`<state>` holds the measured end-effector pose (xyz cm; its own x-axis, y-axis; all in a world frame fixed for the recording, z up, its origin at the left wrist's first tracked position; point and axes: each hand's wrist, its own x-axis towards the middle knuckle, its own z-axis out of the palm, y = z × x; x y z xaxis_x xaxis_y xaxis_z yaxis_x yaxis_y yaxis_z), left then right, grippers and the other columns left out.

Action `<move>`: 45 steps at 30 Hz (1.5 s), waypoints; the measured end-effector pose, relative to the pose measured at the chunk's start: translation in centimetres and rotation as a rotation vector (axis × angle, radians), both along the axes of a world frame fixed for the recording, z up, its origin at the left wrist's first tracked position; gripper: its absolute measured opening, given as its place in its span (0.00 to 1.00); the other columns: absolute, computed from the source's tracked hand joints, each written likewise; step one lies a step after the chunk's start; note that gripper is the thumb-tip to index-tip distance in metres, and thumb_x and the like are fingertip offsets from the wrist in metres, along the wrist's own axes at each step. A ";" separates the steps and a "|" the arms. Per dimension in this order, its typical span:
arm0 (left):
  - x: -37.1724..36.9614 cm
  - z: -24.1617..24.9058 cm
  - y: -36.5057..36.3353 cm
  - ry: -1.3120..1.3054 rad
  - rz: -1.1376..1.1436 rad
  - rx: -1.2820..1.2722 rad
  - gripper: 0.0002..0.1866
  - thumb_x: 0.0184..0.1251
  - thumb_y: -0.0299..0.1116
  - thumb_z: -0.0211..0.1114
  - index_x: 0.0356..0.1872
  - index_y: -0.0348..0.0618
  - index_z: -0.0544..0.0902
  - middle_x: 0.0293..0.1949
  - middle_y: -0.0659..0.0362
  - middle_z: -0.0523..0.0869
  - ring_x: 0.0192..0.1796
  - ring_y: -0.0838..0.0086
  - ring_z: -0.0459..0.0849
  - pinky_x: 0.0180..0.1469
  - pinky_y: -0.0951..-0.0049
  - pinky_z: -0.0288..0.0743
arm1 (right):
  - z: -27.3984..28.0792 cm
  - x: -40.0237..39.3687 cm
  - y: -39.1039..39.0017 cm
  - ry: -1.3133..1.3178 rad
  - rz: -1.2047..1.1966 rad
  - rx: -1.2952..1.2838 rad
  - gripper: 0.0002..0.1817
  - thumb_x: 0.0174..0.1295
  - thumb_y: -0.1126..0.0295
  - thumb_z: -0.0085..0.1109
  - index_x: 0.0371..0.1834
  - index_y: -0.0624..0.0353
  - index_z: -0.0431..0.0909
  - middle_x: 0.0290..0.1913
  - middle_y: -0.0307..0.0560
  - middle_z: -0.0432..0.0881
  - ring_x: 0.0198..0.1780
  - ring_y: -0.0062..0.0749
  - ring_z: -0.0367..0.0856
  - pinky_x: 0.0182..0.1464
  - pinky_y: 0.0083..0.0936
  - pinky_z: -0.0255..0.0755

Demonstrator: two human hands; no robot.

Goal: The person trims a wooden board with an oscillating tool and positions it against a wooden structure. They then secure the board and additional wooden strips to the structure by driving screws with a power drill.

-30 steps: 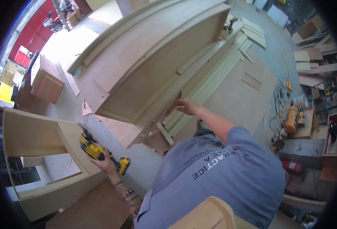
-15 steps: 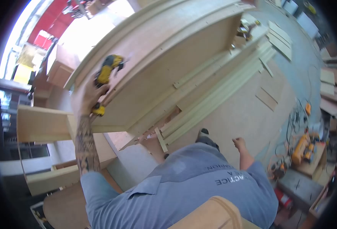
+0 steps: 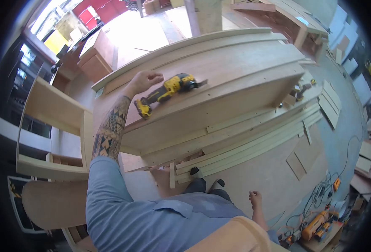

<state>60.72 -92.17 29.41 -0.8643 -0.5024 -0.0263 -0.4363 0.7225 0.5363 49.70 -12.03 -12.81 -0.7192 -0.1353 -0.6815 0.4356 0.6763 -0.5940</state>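
A yellow and black cordless oscillating multi-tool (image 3: 168, 90) lies on its side on the upper face of a long wooden cabinet (image 3: 236, 67), its blade towards the right. Just behind the tool's body hovers my left hand (image 3: 145, 80), holding nothing. Its fingers are loosely bent and apart. My right hand (image 3: 256, 197) hangs low beside my body, above the plywood sheet on the floor. Its fingers are curled closed, and no object shows in them.
Long wooden strips (image 3: 244, 147) lie on the floor along the cabinet, near my feet. Orange tools (image 3: 315, 227) and tangled cables (image 3: 320, 195) are at lower right. An open wooden frame (image 3: 55, 122) stands at left. Stacked panels (image 3: 330, 103) lie at far right.
My left hand has let go of the multi-tool, which now rests on the cabinet. The view has turned, showing more of the room behind. My right hand stays low and closed.
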 end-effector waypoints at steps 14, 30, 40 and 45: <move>4.7 -5.7 -12.9 -0.281 0.358 -0.347 0.57 0.68 0.73 0.69 0.88 0.43 0.63 0.83 0.40 0.66 0.87 0.45 0.60 0.86 0.40 0.57 | 38.0 0.4 -42.8 1.008 1.033 -0.627 0.20 0.68 0.65 0.76 0.60 0.58 0.84 0.54 0.54 0.86 0.59 0.52 0.86 0.63 0.43 0.81; 12.0 2.1 -9.3 -0.212 0.149 -0.414 0.43 0.76 0.73 0.62 0.57 0.33 0.83 0.60 0.40 0.85 0.68 0.46 0.83 0.71 0.50 0.76 | 41.5 -3.8 -67.3 0.948 1.837 0.061 0.50 0.42 0.49 0.90 0.72 0.49 0.80 0.66 0.54 0.83 0.75 0.54 0.78 0.78 0.64 0.64; 18.0 -2.7 -0.9 -0.164 0.192 -0.257 0.38 0.76 0.68 0.66 0.57 0.34 0.82 0.62 0.38 0.84 0.65 0.44 0.83 0.68 0.51 0.76 | 41.2 -7.8 -53.1 1.301 1.589 -0.182 0.39 0.39 0.49 0.80 0.57 0.52 0.83 0.47 0.54 0.82 0.49 0.55 0.86 0.52 0.49 0.81; 18.6 -4.3 1.1 -0.213 0.086 -0.336 0.59 0.64 0.70 0.74 0.84 0.40 0.60 0.81 0.36 0.68 0.83 0.38 0.66 0.85 0.48 0.59 | 40.0 -11.8 -41.8 1.142 1.295 -0.281 0.32 0.43 0.57 0.78 0.54 0.54 0.83 0.46 0.56 0.82 0.48 0.56 0.86 0.51 0.49 0.81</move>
<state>79.34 -91.03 25.15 -0.8114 -0.5841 -0.0220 -0.5789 0.7979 0.1680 37.87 -53.80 27.19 -0.1209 -0.9747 0.1881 -0.9388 0.0507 -0.3406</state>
